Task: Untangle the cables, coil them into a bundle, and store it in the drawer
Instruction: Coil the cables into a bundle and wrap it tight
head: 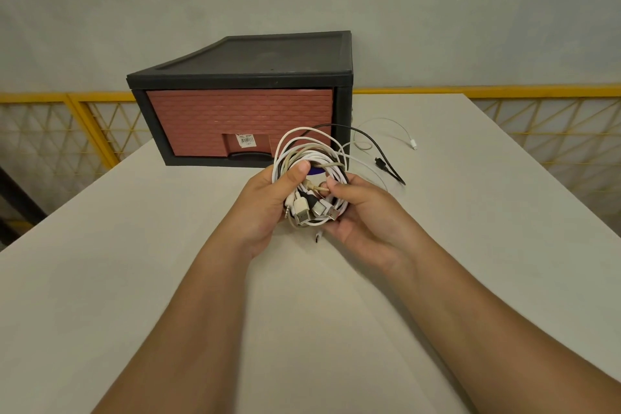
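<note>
Spanning most of the view, pale tabletop carries all items. Black cabinet sits at the far edge. Its red brick-pattern drawer is fully closed, front toward the person, w/ a label sticker above the handle recess. Yellow mesh railing runs behind the tabletop, both sides.

Both forearms enter from the bottom; hands meet just in front of the drawer.

- Left hand, grip: fingers and thumb curled round the left side of the cable bundle, thumb pressed on the strands.
- Right hand, grip: thumb and forefinger pinching a beige strand at the bundle's centre; other fingers cupped under its right side.
- Cable bundle: white, beige and black leads in a rough coil, held between both hands, outside the drawer.
- Black lead trails right of the coil; plug end on the tabletop.
- White lead lies further right, near the cabinet corner.
- USB plugs, several, plus an audio jack, stick out toward the person btw the palms.
</note>
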A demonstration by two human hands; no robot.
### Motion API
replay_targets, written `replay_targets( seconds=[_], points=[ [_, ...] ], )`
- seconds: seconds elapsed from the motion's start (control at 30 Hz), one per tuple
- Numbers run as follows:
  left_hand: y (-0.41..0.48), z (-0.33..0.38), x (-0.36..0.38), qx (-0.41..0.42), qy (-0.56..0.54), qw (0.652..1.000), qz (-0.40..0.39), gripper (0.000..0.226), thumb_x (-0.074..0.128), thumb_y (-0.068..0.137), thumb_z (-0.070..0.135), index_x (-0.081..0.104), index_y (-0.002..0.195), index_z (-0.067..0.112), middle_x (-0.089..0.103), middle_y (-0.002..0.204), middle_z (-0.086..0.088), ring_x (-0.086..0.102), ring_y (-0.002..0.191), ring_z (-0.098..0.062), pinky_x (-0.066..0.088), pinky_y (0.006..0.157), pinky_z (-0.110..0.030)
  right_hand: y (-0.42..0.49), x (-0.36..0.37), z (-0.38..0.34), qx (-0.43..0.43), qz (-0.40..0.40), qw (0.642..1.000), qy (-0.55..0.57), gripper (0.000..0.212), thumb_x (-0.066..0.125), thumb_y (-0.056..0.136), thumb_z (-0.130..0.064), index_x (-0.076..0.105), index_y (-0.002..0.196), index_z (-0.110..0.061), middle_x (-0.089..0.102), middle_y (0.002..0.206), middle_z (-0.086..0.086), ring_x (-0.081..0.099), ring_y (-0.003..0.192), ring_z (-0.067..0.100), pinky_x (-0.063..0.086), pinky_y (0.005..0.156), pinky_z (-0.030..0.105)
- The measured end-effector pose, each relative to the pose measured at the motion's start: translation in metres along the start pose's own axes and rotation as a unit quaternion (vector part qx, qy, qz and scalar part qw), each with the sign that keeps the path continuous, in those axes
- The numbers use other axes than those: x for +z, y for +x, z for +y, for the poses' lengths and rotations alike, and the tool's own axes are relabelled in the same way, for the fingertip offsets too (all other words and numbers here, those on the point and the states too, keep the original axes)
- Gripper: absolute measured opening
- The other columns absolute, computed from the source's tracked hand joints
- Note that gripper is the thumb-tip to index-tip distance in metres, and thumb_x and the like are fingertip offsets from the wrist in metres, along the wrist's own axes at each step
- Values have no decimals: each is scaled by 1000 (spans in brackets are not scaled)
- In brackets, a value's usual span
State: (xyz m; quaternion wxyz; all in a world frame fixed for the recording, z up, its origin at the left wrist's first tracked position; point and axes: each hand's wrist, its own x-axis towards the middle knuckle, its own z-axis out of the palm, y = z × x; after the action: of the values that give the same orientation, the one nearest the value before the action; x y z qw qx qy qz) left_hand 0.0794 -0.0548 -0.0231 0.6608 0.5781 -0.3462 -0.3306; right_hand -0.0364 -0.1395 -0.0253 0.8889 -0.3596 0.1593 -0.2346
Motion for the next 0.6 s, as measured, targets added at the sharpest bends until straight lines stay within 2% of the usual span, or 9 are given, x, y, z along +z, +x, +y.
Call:
replay_targets(
  seconds=[0.07, 0.2, 0.3, 0.37, 0.47, 0.6],
  points=[
    [0, 0, 0, -1, 1, 1000, -4, 43, 60, 86, 37, 67, 117, 8, 75, 101, -14, 73, 90, -25, 59, 78, -36, -1, -1, -2, 14, -33, 999, 19, 38, 49, 91, 3, 51, 129, 2, 65, 93, 16, 64, 90, 29, 55, 85, 43],
    [-1, 0, 1, 2, 2, 1000, -17, 37, 60, 85, 37, 69, 112, 14, 75, 93, -6, 72, 84, -21, 58, 73, -34, -4, -1, -4, 26, -71, 997, -5, 38, 50, 85, 11, 57, 121, 1, 64, 101, 17, 63, 93, 28, 50, 92, 43],
    [-1, -1, 1, 1, 3, 1000, -19, 31, 61, 82, 38, 69, 102, 15, 73, 85, -4, 70, 78, -20, 56, 67, -29, -5, -4, -5, 29, -86, 995, -34, 36, 43, 81, 20, 58, 104, -3, 61, 76, 8, 61, 76, 20, 46, 95, 43],
    [0, -1, 0, -6, -5, 1000, -8, 28, 61, 82, 39, 64, 90, 12, 68, 82, -6, 66, 74, -21, 56, 65, -29, -4, -9, -6, 30, -103, 994, -31, 45, 45, 75, 21, 53, 110, -6, 51, 72, 5, 55, 72, 16, 42, 98, 44],
    [1, 0, -3, -12, -24, 999, -20, 28, 60, 84, 39, 58, 80, 11, 66, 78, -8, 66, 71, -22, 55, 70, -33, -4, -16, -11, 30, -109, 990, -86, 54, 53, 76, 20, 51, 125, -3, 58, 82, 5, 57, 85, 20, 43, 105, 46],
    [-1, 2, -4, -13, -51, 998, -34, 29, 55, 92, 36, 53, 77, 11, 68, 71, -3, 67, 68, -19, 56, 66, -29, -6, -19, -16, 32, -109, 984, -135, 52, 63, 79, 8, 51, 128, -5, 65, 97, 5, 60, 104, 28, 47, 101, 46]
  ],
)
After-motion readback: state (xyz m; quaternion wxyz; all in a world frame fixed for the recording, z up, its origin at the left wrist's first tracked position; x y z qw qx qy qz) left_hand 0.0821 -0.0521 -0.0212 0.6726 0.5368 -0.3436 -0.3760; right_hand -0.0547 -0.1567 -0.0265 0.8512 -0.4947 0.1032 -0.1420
